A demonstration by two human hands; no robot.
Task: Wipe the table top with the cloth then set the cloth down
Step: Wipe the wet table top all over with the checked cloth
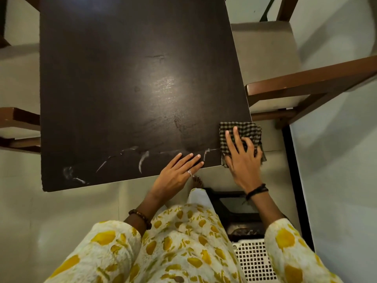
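A dark square table top (126, 88) fills the upper middle of the view. White smears (142, 160) run along its near edge. A black-and-white checked cloth (241, 129) lies folded at the table's near right corner, partly hanging over the edge. My right hand (241, 158) presses on the cloth with spread fingers, some bent over its right side. My left hand (177, 172) rests flat on the near edge of the table, fingers straight, just left of the cloth.
A wooden chair with a pale seat (263, 58) stands right of the table. Another chair (18, 127) is at the left. A dark stool (230, 201) and a white perforated basket (253, 260) sit on the floor at my right.
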